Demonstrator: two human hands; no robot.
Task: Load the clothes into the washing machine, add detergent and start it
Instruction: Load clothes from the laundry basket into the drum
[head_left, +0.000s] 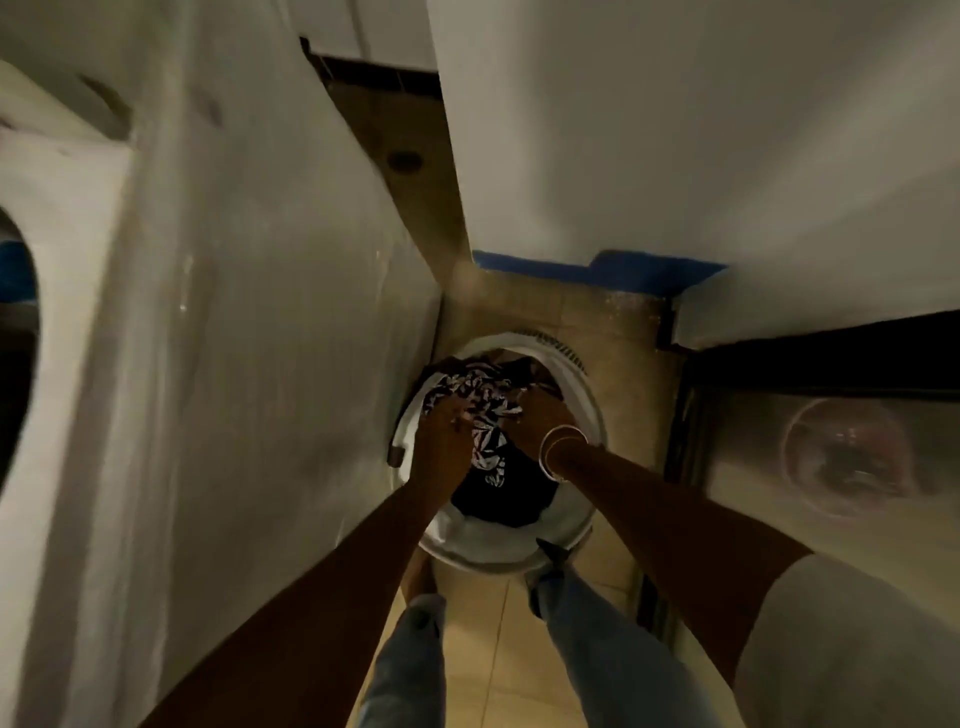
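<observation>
head view: looks steeply down on a round white plastic laundry basket standing on pale tan floor tiles, just beside a tall white wall panel on the left. finds the clothes heaped inside it: a black-and-white patterned garment on top toward the far rim, a plain dark garment nearer the feet. shows the left hand reaching in from the near left, fingers curled into the patterned garment and gripping it. shows the right hand, thin metal bangles at its wrist, sunk into the pile at the far right; fingers buried in cloth, so cannot tell whether grasping or only pressing. puts the patterned garment directly between and under both hands, its crumpled length running from the far rim toward the dark garment, left hand nearer its middle. cannot tell which is the washing machine: white appliance front with a curved dark opening at the far left edge, or dark-framed panel with round glass at the right, both well apart from the basket. calls, on this judgement, for a lift straight up first; loading not yet begun.
</observation>
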